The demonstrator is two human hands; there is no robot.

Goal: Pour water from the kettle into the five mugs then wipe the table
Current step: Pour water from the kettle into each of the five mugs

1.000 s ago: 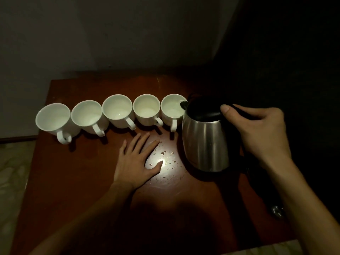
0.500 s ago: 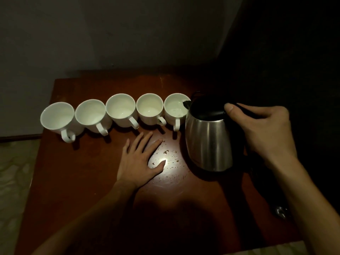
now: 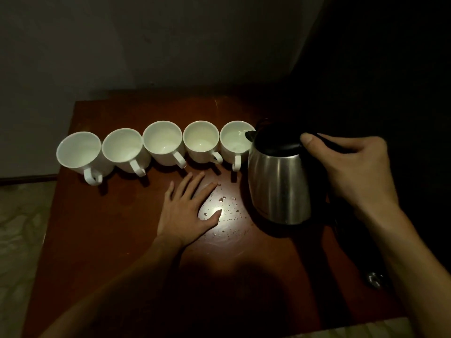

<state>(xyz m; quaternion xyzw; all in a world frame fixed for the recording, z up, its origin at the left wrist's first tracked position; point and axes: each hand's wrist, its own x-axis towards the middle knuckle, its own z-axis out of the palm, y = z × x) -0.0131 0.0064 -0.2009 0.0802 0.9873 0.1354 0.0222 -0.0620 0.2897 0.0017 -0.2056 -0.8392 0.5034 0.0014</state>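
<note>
Several white mugs stand in a row across the brown table (image 3: pixel 102 228), handles toward me, from the leftmost mug (image 3: pixel 78 152) to the rightmost mug (image 3: pixel 235 140). The steel kettle (image 3: pixel 280 184) with a black lid is held just right of the row, tilted left, its spout over the rim of the rightmost mug, which holds some water. My right hand (image 3: pixel 351 167) grips the kettle's black handle, thumb on the lid. My left hand (image 3: pixel 188 208) lies flat on the table in front of the mugs, fingers spread.
Water droplets (image 3: pixel 227 206) are scattered on the table beside my left thumb. A dark cord and a small metal object (image 3: pixel 373 279) lie at the table's right side. A wall rises behind the table; pale floor (image 3: pixel 17 240) shows at the left.
The kettle has tipped a little further left, bringing its spout over the rightmost mug's rim. My left hand stays flat in place.
</note>
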